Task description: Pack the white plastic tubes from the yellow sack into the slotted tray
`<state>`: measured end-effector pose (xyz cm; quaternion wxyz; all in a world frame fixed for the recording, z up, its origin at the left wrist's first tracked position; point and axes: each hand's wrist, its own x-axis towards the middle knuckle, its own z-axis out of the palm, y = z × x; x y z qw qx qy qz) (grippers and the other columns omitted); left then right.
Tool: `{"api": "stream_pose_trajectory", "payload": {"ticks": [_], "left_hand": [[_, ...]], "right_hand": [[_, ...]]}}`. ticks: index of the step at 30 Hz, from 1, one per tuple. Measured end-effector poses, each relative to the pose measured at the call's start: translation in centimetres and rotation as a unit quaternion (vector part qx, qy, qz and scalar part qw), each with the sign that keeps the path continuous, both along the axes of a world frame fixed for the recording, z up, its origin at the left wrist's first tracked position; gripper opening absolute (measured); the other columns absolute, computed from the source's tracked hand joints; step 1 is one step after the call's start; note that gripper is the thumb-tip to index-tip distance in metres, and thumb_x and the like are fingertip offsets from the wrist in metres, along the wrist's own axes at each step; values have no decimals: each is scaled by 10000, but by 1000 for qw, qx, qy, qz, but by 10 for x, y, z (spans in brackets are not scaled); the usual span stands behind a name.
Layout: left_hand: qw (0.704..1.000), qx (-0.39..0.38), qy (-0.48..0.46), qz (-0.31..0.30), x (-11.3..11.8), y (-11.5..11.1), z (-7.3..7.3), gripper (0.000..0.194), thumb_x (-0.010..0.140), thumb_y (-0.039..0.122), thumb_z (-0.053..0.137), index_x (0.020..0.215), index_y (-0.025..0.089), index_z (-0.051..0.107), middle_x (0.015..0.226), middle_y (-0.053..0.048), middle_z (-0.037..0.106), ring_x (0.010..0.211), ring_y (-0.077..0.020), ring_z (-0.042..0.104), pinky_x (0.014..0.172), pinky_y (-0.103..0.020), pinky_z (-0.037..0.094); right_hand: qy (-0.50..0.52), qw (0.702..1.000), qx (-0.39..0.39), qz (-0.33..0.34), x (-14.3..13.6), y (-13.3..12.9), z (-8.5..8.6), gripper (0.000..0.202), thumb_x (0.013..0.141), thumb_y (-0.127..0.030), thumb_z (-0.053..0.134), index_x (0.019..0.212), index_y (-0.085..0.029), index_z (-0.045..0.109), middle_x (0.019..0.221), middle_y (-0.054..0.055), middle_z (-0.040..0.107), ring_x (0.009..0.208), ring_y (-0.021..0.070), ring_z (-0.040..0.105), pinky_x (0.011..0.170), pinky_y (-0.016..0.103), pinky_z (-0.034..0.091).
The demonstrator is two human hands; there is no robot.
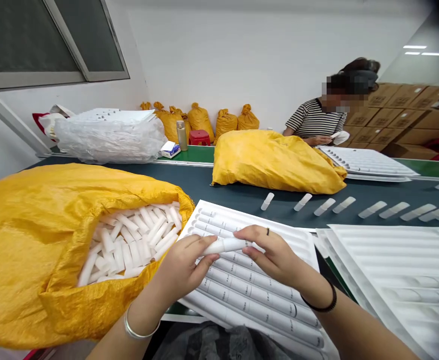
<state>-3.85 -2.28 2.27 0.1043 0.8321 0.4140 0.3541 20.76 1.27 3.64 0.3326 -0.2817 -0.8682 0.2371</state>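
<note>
The near sack (31, 225) lies at the left of the bench (194, 182), with loose tubes (128, 256) inside. The tray (287, 241) is located directly right of it; labelled tubes (259, 305) lie in its grooves. Above the tray, the held tube (224, 245) spans between the left hand (183, 260) and the right hand (274, 250). A tray stack (384, 245) lies to the right. Behind the trays, a tube row (325, 206) extends rightward along the bench. The far sack (272, 160) lies behind the row's left portion. At rear left is a wrapped pile (110, 137); a carton (170, 149) and bottle (181, 135) are positioned right of it. Wall sacks (201, 120) stand behind the bench. A person (313, 120) is located behind the far sack.
</note>
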Motion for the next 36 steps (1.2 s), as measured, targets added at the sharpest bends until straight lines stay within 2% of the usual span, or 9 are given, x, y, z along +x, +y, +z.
{"api": "stream_pose_trajectory", "payload": {"ticks": [5, 10, 18, 22, 27, 29, 31, 34, 36], "left_hand": [[989, 137, 46, 17, 2, 2, 2, 392, 855, 129, 583, 1240, 158, 516, 872, -70, 626, 784, -172, 552, 705, -314, 481], [978, 183, 101, 16, 3, 2, 4, 431, 844, 94, 582, 1261, 145, 489, 845, -64, 635, 734, -168, 541, 662, -319, 477], [990, 132, 36, 15, 14, 5, -17, 542, 872, 143, 571, 1374, 121, 367, 884, -83, 632, 796, -184, 550, 714, -333, 515], [991, 120, 52, 28, 17, 1, -29, 566, 898, 186, 532, 1415, 125, 308, 841, -83, 628, 753, -195, 555, 668, -341, 519], [990, 23, 133, -28, 7, 6, -52, 619, 879, 243, 566, 1435, 200, 297, 995, -89, 647, 868, -213, 590, 764, -358, 532], [987, -62, 142, 49, -13, 20, -60, 567, 844, 330, 609, 1368, 230, 419, 1175, -93, 609, 1056, -236, 567, 919, -378, 491], [964, -123, 114, 205, -43, 41, -66, 462, 866, 367, 543, 1293, 194, 504, 1269, -117, 559, 1192, -257, 499, 1032, -396, 407], [916, -157, 91, 358, -90, 72, -76, 486, 891, 318, 420, 1294, 49, 462, 1238, -242, 543, 1196, -345, 486, 1011, -508, 370], [894, -204, 87, 389, -109, 86, -81, 487, 822, 333, 512, 1207, 35, 535, 1130, -248, 607, 1086, -382, 560, 920, -514, 427]], "right_hand": [[36, 987, -150, -37, -5, 0, -4, 260, 938, -354, 488, 1118, -208, 604, 896, 49, 662, 765, 141, 614, 698, 260, 508], [65, 961, -269, -25, -10, -1, 2, 313, 922, -423, 495, 1076, -182, 620, 757, 17, 599, 628, 110, 541, 560, 221, 465], [-5, 990, -134, -39, -13, 2, -3, 250, 937, -315, 478, 1114, -195, 607, 987, 60, 679, 883, 167, 620, 796, 286, 478], [-9, 988, -150, -29, -19, -3, -9, 256, 938, -292, 457, 1099, -178, 621, 992, 74, 692, 870, 171, 635, 773, 275, 488], [-208, 970, -129, 6, -28, 15, -25, 228, 763, -343, 706, 933, -191, 704, 954, 74, 669, 891, 202, 614, 808, 286, 464], [-277, 950, -128, -70, -23, 45, -32, 221, 689, -335, 759, 856, -199, 708, 934, 62, 663, 888, 205, 604, 808, 280, 451], [-295, 927, -144, -181, -10, 83, -38, 221, 774, -321, 671, 954, -194, 688, 955, 65, 666, 905, 209, 602, 810, 289, 445], [-310, 882, -171, -310, 19, 138, -49, 272, 904, -280, 502, 1113, -149, 617, 1019, 93, 654, 962, 223, 597, 833, 336, 454], [-334, 846, -209, -359, 36, 162, -57, 273, 921, -299, 510, 1122, -133, 594, 1039, 85, 641, 946, 203, 607, 827, 363, 483]]}}
